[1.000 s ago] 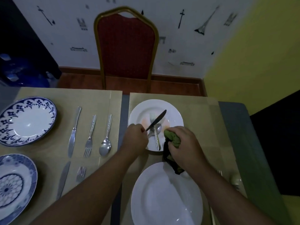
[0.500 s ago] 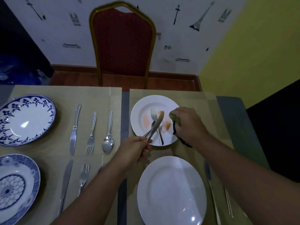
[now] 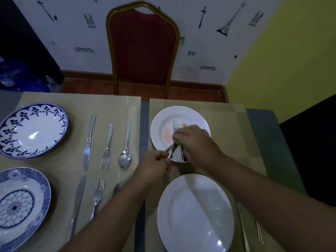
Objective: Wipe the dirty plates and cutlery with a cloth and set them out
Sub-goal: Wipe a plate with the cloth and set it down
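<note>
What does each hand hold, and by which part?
The left hand grips the silver metal table knife by its handle. The right hand holds the green cloth bunched around the blade.

Only the person's arms and hands show, and nothing is worn on them. The left hand [image 3: 154, 165] and the right hand [image 3: 194, 140] are bare, as is each wrist. The left forearm [image 3: 112, 215] and the right forearm [image 3: 272, 193] are bare skin all the way to the picture's edge. The right forearm looks the broader. Knuckles stand as low ridges across the back of the right hand. The dim light blurs finer detail.
</note>
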`<state>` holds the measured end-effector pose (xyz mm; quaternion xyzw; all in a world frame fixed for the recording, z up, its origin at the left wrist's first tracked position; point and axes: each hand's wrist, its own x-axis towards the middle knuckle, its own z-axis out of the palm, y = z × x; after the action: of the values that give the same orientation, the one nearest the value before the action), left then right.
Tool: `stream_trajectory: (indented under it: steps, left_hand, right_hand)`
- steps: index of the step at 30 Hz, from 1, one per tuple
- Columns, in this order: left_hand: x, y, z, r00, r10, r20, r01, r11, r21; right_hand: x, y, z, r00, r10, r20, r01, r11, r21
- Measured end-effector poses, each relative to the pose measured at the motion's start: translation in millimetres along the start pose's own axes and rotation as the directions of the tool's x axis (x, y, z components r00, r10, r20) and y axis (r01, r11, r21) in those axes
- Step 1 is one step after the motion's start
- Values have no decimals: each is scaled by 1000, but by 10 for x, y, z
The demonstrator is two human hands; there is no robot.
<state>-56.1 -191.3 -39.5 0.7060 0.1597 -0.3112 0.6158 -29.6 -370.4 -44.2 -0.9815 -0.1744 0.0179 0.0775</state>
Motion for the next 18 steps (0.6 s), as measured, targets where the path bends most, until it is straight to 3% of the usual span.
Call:
stream_trajectory:
  steps: [3,6,8,12,18]
  left_hand:
    - [-47,-61,-11,999,-48,17,48,999,-9]
    - [-37,-94,2,996,-84,19,84,996,2]
    - [-8,-112,9,994,-112,11,113,993,-24]
    - [29,-112,68,976,-213,37,216,947,-239]
    - [2,-167,80,996,-88,-22,86,992,-97]
  right_hand:
    - [140,323,-69,980,199,28,-197,979,-56]
    - [43,435,-117,936,345,-75,-336,935,112]
    - [-89,335,-143,937,330,-118,-306,934,184]
    - [-324,35,-107,961,246,-130,-203,940,273]
    - [-398,-263,-70,986,76,-151,-50,985,165]
